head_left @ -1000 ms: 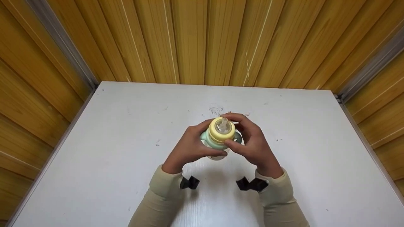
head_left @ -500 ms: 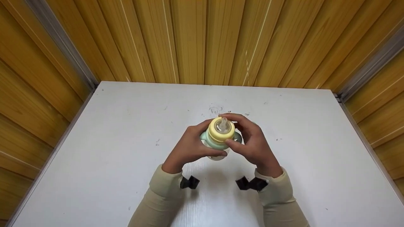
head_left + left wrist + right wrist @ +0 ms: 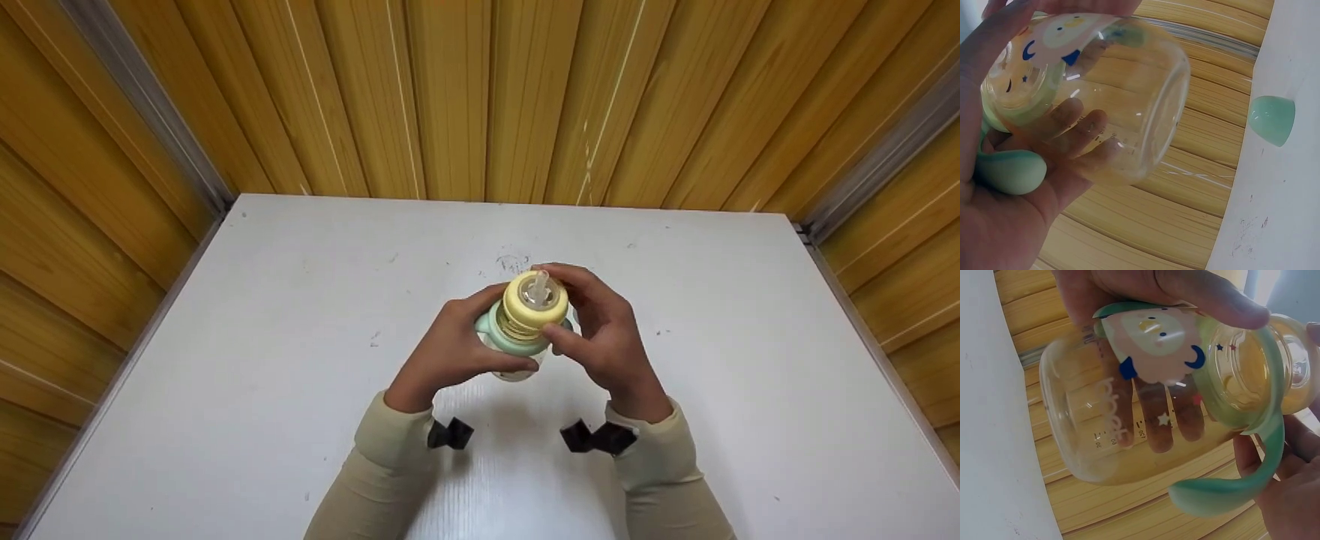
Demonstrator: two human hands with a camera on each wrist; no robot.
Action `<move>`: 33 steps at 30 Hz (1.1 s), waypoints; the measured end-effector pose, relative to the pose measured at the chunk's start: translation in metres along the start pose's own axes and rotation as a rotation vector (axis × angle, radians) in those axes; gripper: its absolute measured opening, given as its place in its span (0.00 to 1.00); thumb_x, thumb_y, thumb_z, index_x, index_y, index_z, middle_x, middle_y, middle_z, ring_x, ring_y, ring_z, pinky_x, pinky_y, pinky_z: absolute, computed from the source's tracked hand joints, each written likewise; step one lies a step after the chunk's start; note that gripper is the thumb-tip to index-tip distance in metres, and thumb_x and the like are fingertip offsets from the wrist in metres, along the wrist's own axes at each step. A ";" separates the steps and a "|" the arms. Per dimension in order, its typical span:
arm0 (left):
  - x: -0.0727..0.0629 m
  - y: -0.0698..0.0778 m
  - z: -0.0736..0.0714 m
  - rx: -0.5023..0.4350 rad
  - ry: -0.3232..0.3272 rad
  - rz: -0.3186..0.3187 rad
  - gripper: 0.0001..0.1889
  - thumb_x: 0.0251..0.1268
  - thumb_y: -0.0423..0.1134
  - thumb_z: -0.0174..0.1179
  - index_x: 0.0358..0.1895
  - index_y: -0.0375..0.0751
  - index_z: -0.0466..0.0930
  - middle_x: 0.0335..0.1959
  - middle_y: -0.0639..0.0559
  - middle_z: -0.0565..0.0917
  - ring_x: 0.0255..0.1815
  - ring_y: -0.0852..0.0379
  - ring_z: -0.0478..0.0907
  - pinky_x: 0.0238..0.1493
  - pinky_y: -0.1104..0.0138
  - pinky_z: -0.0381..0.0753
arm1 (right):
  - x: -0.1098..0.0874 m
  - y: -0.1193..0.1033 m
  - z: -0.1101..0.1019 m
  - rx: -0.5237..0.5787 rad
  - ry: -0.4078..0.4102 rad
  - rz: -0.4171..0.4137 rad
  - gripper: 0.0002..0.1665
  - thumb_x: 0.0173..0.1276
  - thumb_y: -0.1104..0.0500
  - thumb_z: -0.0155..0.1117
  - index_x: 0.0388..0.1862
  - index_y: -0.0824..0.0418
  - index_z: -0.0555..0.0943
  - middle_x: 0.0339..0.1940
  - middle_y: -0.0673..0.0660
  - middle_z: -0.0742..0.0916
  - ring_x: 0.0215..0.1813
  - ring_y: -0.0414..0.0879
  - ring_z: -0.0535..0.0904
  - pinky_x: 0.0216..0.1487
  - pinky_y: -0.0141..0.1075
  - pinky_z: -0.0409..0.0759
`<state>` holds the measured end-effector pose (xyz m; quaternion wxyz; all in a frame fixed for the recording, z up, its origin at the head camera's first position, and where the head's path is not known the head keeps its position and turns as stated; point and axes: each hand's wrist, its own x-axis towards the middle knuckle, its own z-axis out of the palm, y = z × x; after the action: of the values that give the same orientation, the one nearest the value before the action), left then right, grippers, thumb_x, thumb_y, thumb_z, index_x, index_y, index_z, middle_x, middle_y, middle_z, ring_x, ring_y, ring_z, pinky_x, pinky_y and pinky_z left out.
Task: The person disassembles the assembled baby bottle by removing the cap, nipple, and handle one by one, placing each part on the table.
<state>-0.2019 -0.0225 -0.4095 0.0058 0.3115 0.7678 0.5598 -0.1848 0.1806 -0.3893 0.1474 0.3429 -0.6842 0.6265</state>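
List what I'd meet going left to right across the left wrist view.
Left hand → clear bottle → green dome-shaped cap on the table's white top.

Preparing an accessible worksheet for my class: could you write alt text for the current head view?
A person's left hand grips a green-ringed baby bottle while the right hand grips its yellow collar, topped by a clear teat. Below is a white table; behind, wood-patterned walls.
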 end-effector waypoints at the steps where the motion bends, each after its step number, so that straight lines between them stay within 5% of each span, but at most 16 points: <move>1: 0.000 0.000 0.000 -0.001 0.000 -0.003 0.44 0.37 0.52 0.80 0.65 0.55 0.72 0.53 0.59 0.82 0.50 0.60 0.79 0.53 0.63 0.80 | 0.000 0.000 0.000 0.009 0.007 -0.013 0.32 0.53 0.74 0.62 0.61 0.71 0.73 0.58 0.60 0.80 0.60 0.51 0.76 0.66 0.38 0.71; 19: 0.002 -0.002 -0.001 0.013 -0.003 -0.035 0.42 0.38 0.54 0.79 0.64 0.57 0.73 0.54 0.60 0.81 0.52 0.60 0.78 0.54 0.63 0.79 | 0.003 -0.001 -0.002 0.101 0.076 -0.025 0.28 0.46 0.77 0.68 0.50 0.74 0.72 0.49 0.62 0.77 0.51 0.51 0.77 0.59 0.35 0.77; 33: 0.002 -0.007 -0.002 0.015 0.010 -0.052 0.41 0.37 0.54 0.79 0.62 0.58 0.74 0.52 0.60 0.82 0.51 0.61 0.79 0.53 0.63 0.79 | 0.002 -0.003 -0.010 0.096 0.081 0.038 0.28 0.47 0.79 0.67 0.49 0.75 0.71 0.54 0.63 0.81 0.57 0.53 0.78 0.61 0.36 0.75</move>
<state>-0.2076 -0.0247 -0.4135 0.0142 0.2890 0.7799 0.5550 -0.1860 0.1896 -0.3839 0.1465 0.3105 -0.6535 0.6746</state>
